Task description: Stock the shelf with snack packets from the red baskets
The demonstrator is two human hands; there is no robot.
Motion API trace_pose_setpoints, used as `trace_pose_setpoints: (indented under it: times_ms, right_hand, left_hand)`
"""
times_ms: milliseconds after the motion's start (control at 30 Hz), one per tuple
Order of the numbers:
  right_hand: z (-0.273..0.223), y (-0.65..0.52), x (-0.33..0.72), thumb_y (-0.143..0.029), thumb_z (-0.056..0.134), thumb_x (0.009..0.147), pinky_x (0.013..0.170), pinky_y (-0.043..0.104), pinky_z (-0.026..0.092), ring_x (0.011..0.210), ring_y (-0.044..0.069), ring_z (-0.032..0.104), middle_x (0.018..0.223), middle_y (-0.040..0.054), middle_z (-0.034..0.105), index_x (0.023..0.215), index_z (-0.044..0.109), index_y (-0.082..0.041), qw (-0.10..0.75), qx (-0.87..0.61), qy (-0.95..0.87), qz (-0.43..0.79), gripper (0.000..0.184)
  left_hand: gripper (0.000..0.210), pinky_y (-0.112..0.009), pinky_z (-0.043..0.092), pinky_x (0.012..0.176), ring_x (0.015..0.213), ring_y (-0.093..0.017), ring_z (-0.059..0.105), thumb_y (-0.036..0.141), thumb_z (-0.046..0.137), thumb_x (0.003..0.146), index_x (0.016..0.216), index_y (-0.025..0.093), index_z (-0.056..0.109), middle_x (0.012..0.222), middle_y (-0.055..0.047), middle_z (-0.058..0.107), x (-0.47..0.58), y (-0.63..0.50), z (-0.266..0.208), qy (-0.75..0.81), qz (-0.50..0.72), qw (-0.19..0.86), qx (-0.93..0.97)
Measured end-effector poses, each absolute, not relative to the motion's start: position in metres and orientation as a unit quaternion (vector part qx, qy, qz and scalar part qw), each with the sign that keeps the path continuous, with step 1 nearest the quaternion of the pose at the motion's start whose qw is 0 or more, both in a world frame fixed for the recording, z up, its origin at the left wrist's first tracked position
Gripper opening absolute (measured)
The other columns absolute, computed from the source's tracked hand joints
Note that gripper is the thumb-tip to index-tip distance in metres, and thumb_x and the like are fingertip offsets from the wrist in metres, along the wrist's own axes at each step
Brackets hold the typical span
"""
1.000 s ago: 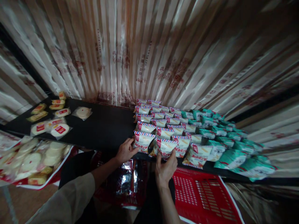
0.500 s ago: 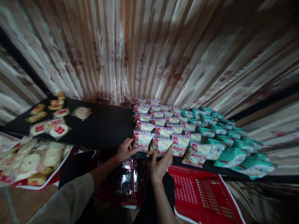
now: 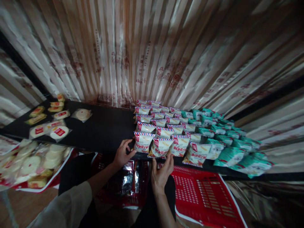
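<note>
Small white snack bags with red lettering and striped tops stand upright in rows on a black shelf [image 3: 106, 126]. At the front left corner of the rows is one white bag [image 3: 143, 142]. My left hand [image 3: 123, 154] is beside that bag's left side, fingers apart, its fingertips at or close to the bag. Just right of it stands a second white bag [image 3: 161, 148]. My right hand [image 3: 161, 172] is below that second bag, thumb and fingers apart near its bottom edge; I cannot tell whether they touch it.
Green snack bags [image 3: 229, 155] fill the right end of the shelf. Wrapped round cakes [image 3: 59, 132] lie at its left. Below are a red basket [image 3: 197, 190], dark shiny packages [image 3: 130, 180] and a basket of wrapped cakes [image 3: 30, 164]. A pleated curtain [image 3: 133, 57] hangs behind.
My right hand has let go of the second white bag and drawn down slightly, and the bag now stands more upright. My left hand remains beside the corner bag. The view has shifted a little.
</note>
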State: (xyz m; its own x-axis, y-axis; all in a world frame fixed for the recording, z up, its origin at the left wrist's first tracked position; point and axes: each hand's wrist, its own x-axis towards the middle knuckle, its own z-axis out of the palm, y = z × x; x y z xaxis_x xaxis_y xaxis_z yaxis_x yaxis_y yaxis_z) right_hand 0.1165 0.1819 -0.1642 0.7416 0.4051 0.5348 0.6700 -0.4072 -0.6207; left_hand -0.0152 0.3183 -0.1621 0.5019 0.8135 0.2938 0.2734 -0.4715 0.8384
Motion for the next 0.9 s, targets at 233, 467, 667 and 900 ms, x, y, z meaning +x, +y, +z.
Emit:
trace_pose_setpoints:
  times_ms: [233,467,667,900]
  right_hand:
    - [-0.172,0.171,0.100,-0.041,0.041,0.087,0.102,0.050,0.030,0.130,0.029,0.029,0.138,0.0185,0.032,0.131,0.039,-0.014,0.435,-0.822,-0.351,-0.106,0.052]
    - [-0.177,0.175,0.095,-0.036,0.037,0.088,0.104,0.050,0.028,0.133,0.027,0.023,0.143,0.0189,0.027,0.135,0.034,-0.012,0.437,-0.822,-0.358,-0.072,0.053]
    - [-0.178,0.175,0.100,-0.034,0.037,0.088,0.105,0.050,0.028,0.134,0.027,0.023,0.144,0.0184,0.026,0.136,0.033,-0.012,0.435,-0.822,-0.363,-0.064,0.053]
    - [-0.170,0.168,0.091,-0.034,0.038,0.088,0.104,0.051,0.029,0.134,0.027,0.023,0.143,0.0177,0.027,0.136,0.033,-0.013,0.434,-0.825,-0.352,-0.083,0.052]
  left_hand:
    - [0.022,-0.024,0.050,0.072,0.078,-0.012,0.058,0.021,0.043,0.085,0.102,0.017,0.055,0.095,-0.006,0.057,-0.039,0.283,-0.156,0.326,0.377,0.342,0.797]
    - [0.024,-0.024,0.049,0.077,0.082,-0.012,0.059,0.017,0.042,0.082,0.103,0.018,0.055,0.098,-0.006,0.060,-0.039,0.262,-0.152,0.262,0.303,0.373,0.837]
    - [0.025,-0.026,0.049,0.080,0.089,-0.015,0.059,0.016,0.041,0.081,0.101,0.017,0.056,0.098,-0.008,0.060,-0.033,0.257,-0.154,0.239,0.300,0.378,0.843]
    - [0.025,-0.028,0.047,0.085,0.095,-0.016,0.058,0.015,0.040,0.082,0.101,0.019,0.057,0.100,-0.007,0.061,-0.048,0.244,-0.163,0.226,0.239,0.401,0.855]
